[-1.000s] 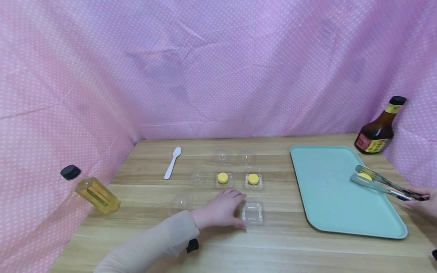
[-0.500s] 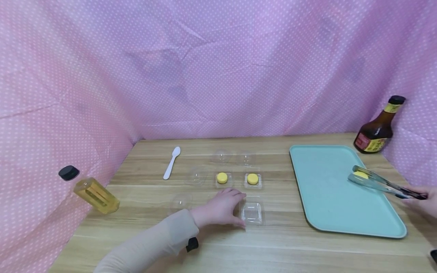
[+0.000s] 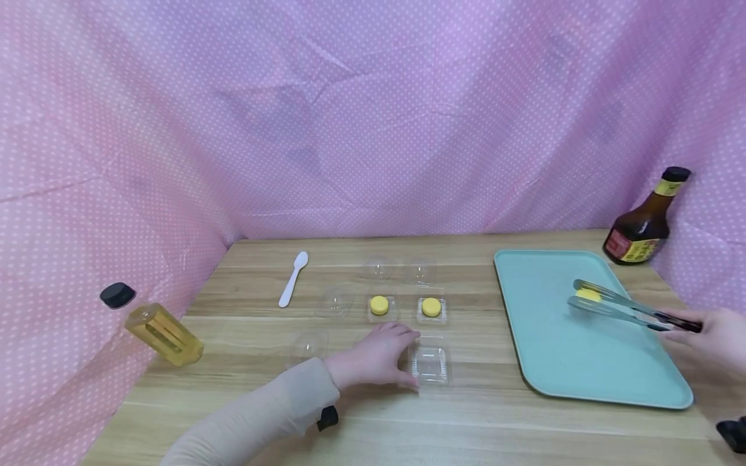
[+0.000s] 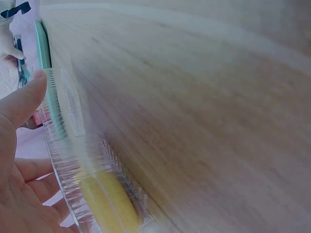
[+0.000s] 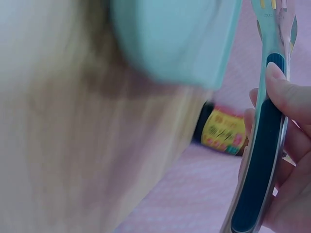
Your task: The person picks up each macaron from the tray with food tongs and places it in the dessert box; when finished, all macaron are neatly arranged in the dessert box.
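Observation:
My left hand point(image 3: 375, 356) stays low at a clear plastic box point(image 3: 430, 366), thumb at its near side and fingers at its far side. In the left wrist view the thumb meets the ribbed rim, and a yellow piece point(image 4: 109, 201) sits in the clear plastic closest to the palm; from the head this part is hidden under the hand. My right hand point(image 3: 713, 336) grips metal tongs point(image 3: 619, 299) with dark handles. Between their tips is a small round yellow piece point(image 3: 588, 295), like a little cake, over the green tray point(image 3: 559, 362).
Two more boxes hold yellow pieces point(image 3: 379, 305) point(image 3: 431, 307), with clear domed lids point(image 3: 335, 301) around them. A white spoon point(image 3: 294, 279) lies at the back left. An oil bottle point(image 3: 165, 333) stands left, and a dark sauce bottle point(image 3: 641, 226) behind the tray.
The tongs and the yellow piece in them have moved left over the tray, and my right hand has come further into view. My left hand has barely moved.

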A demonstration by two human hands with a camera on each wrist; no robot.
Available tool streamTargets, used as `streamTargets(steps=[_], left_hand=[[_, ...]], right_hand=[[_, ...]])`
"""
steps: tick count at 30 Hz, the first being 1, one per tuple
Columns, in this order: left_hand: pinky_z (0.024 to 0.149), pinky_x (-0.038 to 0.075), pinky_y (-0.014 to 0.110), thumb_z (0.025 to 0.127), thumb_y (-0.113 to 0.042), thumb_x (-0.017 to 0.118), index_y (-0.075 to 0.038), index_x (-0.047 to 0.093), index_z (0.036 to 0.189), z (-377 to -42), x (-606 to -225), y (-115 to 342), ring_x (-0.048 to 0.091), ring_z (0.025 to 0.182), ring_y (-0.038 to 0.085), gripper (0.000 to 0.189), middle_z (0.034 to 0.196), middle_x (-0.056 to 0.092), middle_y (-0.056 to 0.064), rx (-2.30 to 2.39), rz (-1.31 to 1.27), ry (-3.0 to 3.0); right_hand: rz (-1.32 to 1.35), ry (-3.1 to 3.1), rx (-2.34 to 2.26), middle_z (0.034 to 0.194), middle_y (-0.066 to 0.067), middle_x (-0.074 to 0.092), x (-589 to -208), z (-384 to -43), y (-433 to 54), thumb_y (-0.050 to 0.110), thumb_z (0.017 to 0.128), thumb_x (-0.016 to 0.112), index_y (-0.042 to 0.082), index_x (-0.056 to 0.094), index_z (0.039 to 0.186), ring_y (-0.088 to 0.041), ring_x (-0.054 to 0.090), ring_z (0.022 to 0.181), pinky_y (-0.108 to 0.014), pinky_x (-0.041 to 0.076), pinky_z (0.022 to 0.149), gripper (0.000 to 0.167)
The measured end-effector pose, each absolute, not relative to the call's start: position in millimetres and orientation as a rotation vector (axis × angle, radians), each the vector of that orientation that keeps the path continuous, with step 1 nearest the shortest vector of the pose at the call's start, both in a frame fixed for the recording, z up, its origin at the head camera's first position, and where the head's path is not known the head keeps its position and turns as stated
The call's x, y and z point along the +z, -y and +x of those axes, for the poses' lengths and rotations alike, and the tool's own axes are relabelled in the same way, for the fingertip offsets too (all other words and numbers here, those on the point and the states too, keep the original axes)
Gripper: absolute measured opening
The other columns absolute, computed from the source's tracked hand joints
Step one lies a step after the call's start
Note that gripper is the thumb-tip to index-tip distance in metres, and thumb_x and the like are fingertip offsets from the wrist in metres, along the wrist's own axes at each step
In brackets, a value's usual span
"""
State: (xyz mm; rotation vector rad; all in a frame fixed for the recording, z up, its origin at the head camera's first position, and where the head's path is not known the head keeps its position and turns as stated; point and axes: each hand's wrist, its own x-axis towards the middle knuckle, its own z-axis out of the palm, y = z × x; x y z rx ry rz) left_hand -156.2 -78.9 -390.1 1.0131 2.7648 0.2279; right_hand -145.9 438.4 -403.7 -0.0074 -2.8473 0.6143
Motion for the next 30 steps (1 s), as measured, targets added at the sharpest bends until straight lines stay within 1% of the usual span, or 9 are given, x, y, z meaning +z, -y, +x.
streamTargets(steps=[1,3,4,5,8,16,19,24,30], left_hand=[[0.114,0.029,0.04,0.071,-0.055,0.075,-0.008,0.046,0.138,-156.2,-390.4,79.0,0.042,0.131,0.022,0.087,0.139,0.051,0.005,0.227,1.013,-2.765],[0.114,0.03,0.04,0.071,-0.055,0.075,-0.008,0.046,0.138,-156.1,-391.1,78.9,0.043,0.13,0.022,0.087,0.139,0.051,0.005,0.228,1.014,-2.766],[0.114,0.03,0.04,0.071,-0.055,0.075,-0.008,0.046,0.138,-156.0,-391.4,78.8,0.043,0.13,0.022,0.087,0.138,0.051,0.004,0.228,1.014,-2.766],[0.114,0.03,0.04,0.071,-0.055,0.075,-0.008,0.046,0.138,-156.1,-391.5,78.8,0.043,0.13,0.021,0.087,0.138,0.051,0.004,0.229,1.012,-2.765],[0.114,0.03,0.04,0.071,-0.055,0.075,-0.008,0.046,0.138,-156.3,-391.3,78.5,0.042,0.13,0.021,0.087,0.139,0.051,0.004,0.232,1.013,-2.764],[0.114,0.03,0.04,0.071,-0.055,0.074,-0.008,0.046,0.138,-156.5,-391.2,78.7,0.042,0.13,0.021,0.086,0.139,0.051,0.004,0.222,1.018,-2.766],[0.114,0.03,0.04,0.071,-0.055,0.075,-0.008,0.046,0.138,-156.5,-391.1,78.8,0.042,0.13,0.021,0.087,0.138,0.051,0.004,0.224,1.016,-2.766],[0.114,0.03,0.039,0.071,-0.055,0.075,-0.008,0.046,0.138,-156.2,-390.7,78.3,0.043,0.13,0.021,0.087,0.138,0.052,0.004,0.227,1.019,-2.768],[0.114,0.031,0.04,0.071,-0.055,0.075,-0.008,0.047,0.138,-156.0,-391.2,78.3,0.043,0.13,0.021,0.086,0.138,0.052,0.004,0.222,1.023,-2.773]], right_hand=[[0.009,2.865,0.576,0.071,-0.021,0.066,-398.5,-145.0,-431.3,0.01,0.077,0.076,-0.009,0.065,0.111,0.001,0.037,0.047,-0.022,0.036,0.04,0.04],[0.057,2.865,0.51,0.059,-0.01,0.062,-394.0,-143.6,-422.1,0.014,0.076,0.077,-0.005,0.067,0.11,0.0,0.032,0.045,-0.024,0.032,0.039,0.041],[0.087,2.873,0.513,0.055,-0.009,0.058,-390.0,-142.5,-416.6,0.011,0.075,0.077,-0.013,0.063,0.108,-0.002,0.029,0.044,-0.024,0.029,0.039,0.043],[0.088,2.864,0.505,0.051,-0.001,0.054,-387.7,-142.0,-412.1,0.012,0.073,0.078,-0.003,0.067,0.113,-0.002,0.027,0.043,-0.025,0.028,0.038,0.044],[0.157,2.826,0.455,0.048,0.006,0.048,-383.1,-143.2,-402.2,0.01,0.068,0.08,0.0,0.07,0.108,-0.001,0.024,0.044,-0.024,0.025,0.039,0.043],[0.301,2.776,0.374,0.063,-0.008,0.065,-375.9,-143.7,-376.8,0.007,0.064,0.081,-0.006,0.07,0.101,0.0,0.015,0.043,-0.021,0.022,0.036,0.041],[0.335,2.778,0.389,0.061,-0.006,0.065,-372.2,-142.4,-367.6,0.006,0.064,0.081,-0.006,0.07,0.102,0.001,0.014,0.044,-0.02,0.022,0.036,0.041],[0.375,2.769,0.4,0.046,0.008,0.047,-366.9,-142.4,-352.9,0.007,0.066,0.081,-0.003,0.07,0.104,0.001,0.013,0.045,-0.019,0.022,0.035,0.041],[0.453,2.751,0.44,0.058,0.002,0.063,-364.3,-143.2,-336.5,0.009,0.066,0.082,0.001,0.072,0.103,0.001,0.013,0.046,-0.019,0.022,0.038,0.039]])
